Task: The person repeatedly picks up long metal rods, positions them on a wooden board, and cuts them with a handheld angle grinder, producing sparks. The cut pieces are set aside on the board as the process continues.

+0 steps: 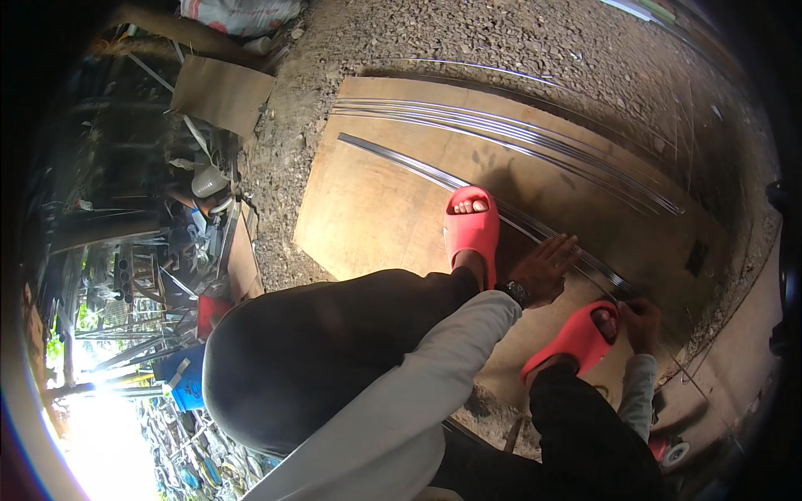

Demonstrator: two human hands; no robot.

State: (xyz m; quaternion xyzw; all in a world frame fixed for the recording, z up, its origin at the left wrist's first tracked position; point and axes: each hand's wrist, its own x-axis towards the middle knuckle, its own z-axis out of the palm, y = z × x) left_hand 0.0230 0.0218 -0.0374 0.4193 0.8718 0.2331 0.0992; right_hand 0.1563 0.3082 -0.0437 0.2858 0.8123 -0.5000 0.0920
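Note:
A bundle of thin, shiny metal rods (pixel 401 164) lies aslant on a wooden board (pixel 368 213). My left hand (pixel 541 274), with a dark watch on its wrist, rests over the bundle, fingers stretched out. At the right end of the bundle, my right hand (pixel 642 324) is closed with its fingertips pinched together. A thin wire (pixel 695 384) runs from it toward the lower right. My left foot, in a red sandal (pixel 473 234), presses against the rods; the other red sandal (pixel 575 344) is beside my right hand.
More metal rods (pixel 510 129) are spread along the board's far side. Gravel ground (pixel 418 37) surrounds the board. A brown sheet (pixel 224 93) lies at the far left, near scattered scrap and a blue container (pixel 185 380). A small wheel-like part (pixel 675 455) sits at lower right.

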